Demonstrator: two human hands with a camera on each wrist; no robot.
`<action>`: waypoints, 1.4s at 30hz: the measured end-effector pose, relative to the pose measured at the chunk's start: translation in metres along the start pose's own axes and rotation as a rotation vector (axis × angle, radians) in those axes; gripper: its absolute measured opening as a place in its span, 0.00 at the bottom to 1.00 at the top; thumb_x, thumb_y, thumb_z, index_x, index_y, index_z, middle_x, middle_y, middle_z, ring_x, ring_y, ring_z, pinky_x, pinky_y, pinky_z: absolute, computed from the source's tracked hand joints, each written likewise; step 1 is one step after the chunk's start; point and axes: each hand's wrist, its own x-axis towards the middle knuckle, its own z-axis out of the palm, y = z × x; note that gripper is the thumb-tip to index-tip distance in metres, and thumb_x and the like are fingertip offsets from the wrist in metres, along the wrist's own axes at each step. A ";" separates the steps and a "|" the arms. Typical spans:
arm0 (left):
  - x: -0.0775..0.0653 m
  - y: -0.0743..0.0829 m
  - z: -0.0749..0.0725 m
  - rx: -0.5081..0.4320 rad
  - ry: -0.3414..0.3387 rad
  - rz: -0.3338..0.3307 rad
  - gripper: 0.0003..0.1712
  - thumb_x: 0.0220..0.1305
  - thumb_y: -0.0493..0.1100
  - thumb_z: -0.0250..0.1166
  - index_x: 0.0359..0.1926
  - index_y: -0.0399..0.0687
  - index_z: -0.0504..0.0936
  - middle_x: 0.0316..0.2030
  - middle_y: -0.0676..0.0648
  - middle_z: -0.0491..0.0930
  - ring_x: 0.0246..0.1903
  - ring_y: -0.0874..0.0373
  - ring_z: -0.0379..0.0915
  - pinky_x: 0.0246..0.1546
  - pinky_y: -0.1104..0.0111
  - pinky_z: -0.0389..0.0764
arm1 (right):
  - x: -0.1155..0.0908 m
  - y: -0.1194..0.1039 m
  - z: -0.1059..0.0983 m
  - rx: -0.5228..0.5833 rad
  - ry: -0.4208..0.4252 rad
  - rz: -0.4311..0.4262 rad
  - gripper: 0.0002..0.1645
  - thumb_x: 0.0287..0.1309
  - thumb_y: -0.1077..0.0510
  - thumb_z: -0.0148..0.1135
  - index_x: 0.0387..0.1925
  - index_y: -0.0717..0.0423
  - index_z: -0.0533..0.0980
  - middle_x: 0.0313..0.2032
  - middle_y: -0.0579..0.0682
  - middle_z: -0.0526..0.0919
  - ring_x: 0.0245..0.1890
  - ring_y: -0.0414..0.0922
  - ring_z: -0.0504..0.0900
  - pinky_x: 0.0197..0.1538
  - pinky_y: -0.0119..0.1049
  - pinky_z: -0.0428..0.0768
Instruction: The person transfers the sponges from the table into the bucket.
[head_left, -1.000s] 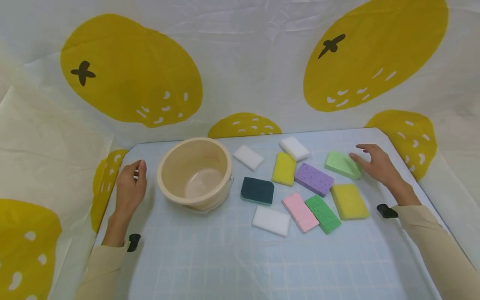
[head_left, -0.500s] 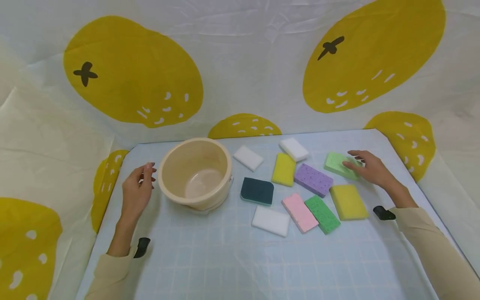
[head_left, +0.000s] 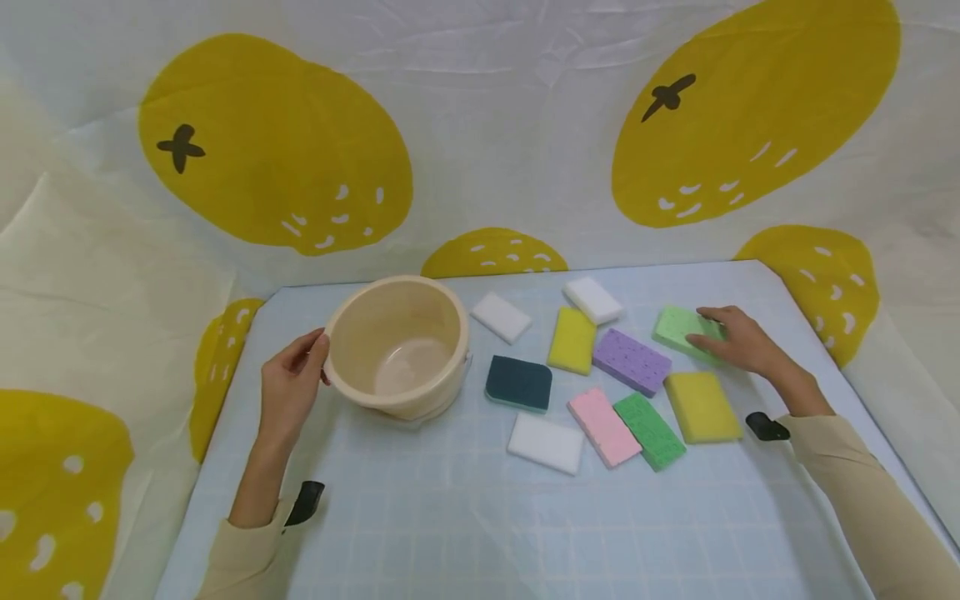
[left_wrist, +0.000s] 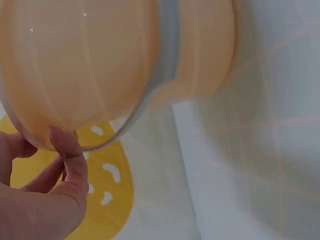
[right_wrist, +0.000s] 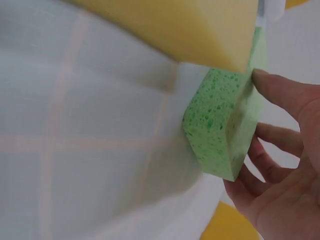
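Note:
My left hand (head_left: 287,392) is at the left side of a cream plastic bucket (head_left: 444,393), its thumb and fingers pinching the rim. In the left wrist view, the thumb lies against the bucket (left_wrist: 105,60) near its thin handle (left_wrist: 131,122), with the other fingers partly hidden. My right hand (head_left: 738,340) holds a light green sponge (head_left: 677,327) by its right end. From the right wrist, the thumb touches one long edge of the light green sponge (right_wrist: 212,117) and the fingers lie along the opposite side.
Around the middle right lie a purple sponge (head_left: 632,361), a large yellow sponge (head_left: 703,407), a dark green sponge (head_left: 519,382), a pink sponge (head_left: 604,427) and a green sponge (head_left: 651,432). White sponges (head_left: 546,443) and a smaller yellow sponge (head_left: 572,340) are nearby on the table (head_left: 420,517).
My left hand has moved right and reached the bucket rim. The right hand has come down and left onto the light green sponge. Bucket and sponges stay in place.

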 end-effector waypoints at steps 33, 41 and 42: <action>-0.002 0.014 -0.008 -0.282 -0.128 -0.364 0.39 0.61 0.52 0.76 0.67 0.38 0.76 0.49 0.53 0.81 0.40 0.62 0.82 0.41 0.72 0.86 | -0.007 -0.024 -0.038 -0.101 0.058 -0.110 0.21 0.62 0.58 0.73 0.50 0.69 0.81 0.41 0.62 0.86 0.44 0.61 0.83 0.42 0.44 0.84; -0.002 0.014 -0.009 -0.323 -0.124 -0.383 0.38 0.61 0.50 0.76 0.67 0.38 0.76 0.47 0.55 0.83 0.39 0.62 0.82 0.39 0.72 0.87 | -0.008 -0.038 -0.046 -0.083 0.113 -0.105 0.22 0.62 0.56 0.74 0.50 0.68 0.81 0.43 0.65 0.86 0.44 0.63 0.84 0.36 0.22 0.76; -0.002 0.014 -0.009 -0.327 -0.121 -0.387 0.38 0.61 0.51 0.76 0.67 0.38 0.76 0.47 0.55 0.83 0.39 0.62 0.82 0.39 0.72 0.86 | -0.007 -0.040 -0.046 -0.079 0.113 -0.099 0.23 0.62 0.55 0.74 0.51 0.68 0.80 0.43 0.65 0.85 0.45 0.63 0.84 0.36 0.21 0.75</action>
